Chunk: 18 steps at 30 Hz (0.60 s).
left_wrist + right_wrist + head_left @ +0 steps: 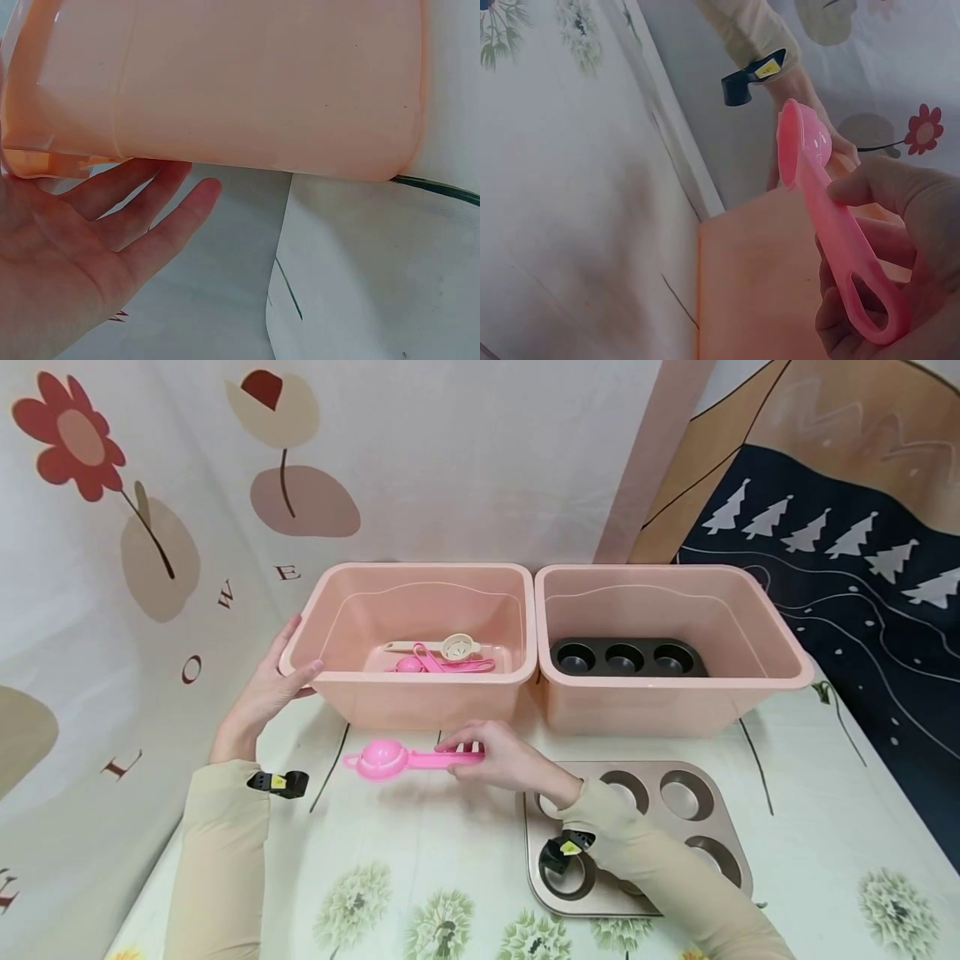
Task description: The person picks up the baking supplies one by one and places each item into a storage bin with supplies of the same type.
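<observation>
My right hand (498, 760) holds a pink egg separator (384, 761) by its handle, in front of the left pink bin (420, 702). In the right wrist view, thumb and fingers close around the handle of the egg separator (825, 202), with its round cup pointing away. My left hand (266, 689) rests at that bin's front left corner, thumb on the rim. The left wrist view shows its fingers (176, 214) fairly straight and spread beside the bin wall (262, 90). Inside the bin lie a beige egg separator (459, 647) and pink utensils (468, 667), partly overlapping.
To the right, touching the left bin, stands a second pink bin (675, 708) holding a black muffin pan (626, 658). A metallic muffin tin (667, 768) lies on the flowered tablecloth (420, 843), partly hidden under my right forearm. Printed curtains (465, 460) hang behind the bins.
</observation>
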Available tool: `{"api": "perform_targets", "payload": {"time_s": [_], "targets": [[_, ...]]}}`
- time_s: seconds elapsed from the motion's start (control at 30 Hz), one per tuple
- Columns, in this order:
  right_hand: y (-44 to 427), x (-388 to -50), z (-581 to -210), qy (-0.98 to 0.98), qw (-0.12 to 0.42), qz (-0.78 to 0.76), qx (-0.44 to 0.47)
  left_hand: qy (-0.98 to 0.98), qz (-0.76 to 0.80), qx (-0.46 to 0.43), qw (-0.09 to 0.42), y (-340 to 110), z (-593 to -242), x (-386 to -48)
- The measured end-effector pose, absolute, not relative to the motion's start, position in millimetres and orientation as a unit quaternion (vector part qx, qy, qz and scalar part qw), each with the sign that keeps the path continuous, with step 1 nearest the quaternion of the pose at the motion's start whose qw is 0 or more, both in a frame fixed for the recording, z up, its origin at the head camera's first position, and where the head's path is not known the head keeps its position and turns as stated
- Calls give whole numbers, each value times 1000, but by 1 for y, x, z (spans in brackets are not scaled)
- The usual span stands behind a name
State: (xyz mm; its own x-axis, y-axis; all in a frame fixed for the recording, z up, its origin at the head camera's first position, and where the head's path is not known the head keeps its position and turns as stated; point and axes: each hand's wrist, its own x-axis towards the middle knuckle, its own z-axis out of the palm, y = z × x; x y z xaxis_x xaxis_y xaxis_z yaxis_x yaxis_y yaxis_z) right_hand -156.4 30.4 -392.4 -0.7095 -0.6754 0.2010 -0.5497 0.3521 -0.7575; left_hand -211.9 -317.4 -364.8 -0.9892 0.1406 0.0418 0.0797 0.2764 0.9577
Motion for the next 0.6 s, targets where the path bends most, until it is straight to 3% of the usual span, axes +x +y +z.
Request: {"api": "perform_targets", "payload": {"time_s": [0.6], "targets": [[42,-161,-364,805,18,-448,-388,801,593,72,28,-317,-364,-210]]}}
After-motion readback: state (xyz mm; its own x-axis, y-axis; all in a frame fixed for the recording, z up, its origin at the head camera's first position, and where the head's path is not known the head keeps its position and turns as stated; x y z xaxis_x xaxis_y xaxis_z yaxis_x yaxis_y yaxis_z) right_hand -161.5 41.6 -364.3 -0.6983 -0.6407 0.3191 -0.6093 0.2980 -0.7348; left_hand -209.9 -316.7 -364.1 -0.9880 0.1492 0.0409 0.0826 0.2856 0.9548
